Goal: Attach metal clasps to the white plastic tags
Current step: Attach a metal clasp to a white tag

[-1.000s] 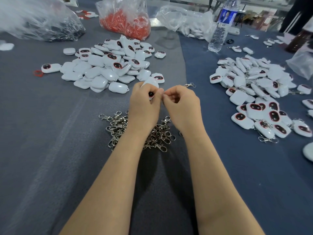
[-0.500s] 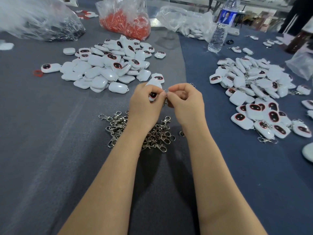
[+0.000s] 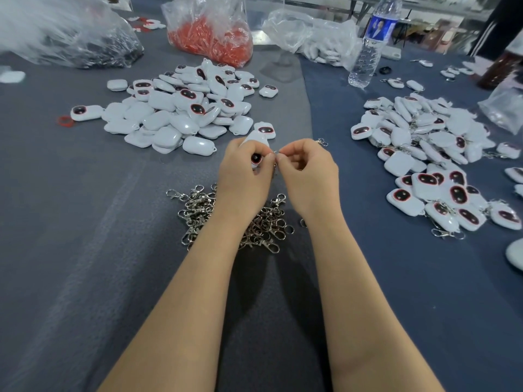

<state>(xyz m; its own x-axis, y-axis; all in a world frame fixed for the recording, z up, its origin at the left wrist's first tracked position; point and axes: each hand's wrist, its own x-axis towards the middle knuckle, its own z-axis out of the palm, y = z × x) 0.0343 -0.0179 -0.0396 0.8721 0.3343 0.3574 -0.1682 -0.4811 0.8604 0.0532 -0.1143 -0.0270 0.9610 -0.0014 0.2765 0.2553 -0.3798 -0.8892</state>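
left hand (image 3: 243, 176) grips a white tag (image 3: 256, 142) with curled fingers, above the pile of metal clasps (image 3: 226, 216). right hand (image 3: 308, 176) pinches a clasp (image 3: 276, 165) at the tag's edge, fingertips meeting.

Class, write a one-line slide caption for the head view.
Left hand holds a white tag while right hand pinches a metal clasp against it, above the clasp pile.

Assembly workshop: tag piles (image 3: 181, 114), clasp heap (image 3: 198, 210), bagged parts (image 3: 209, 35) (bulk stock).
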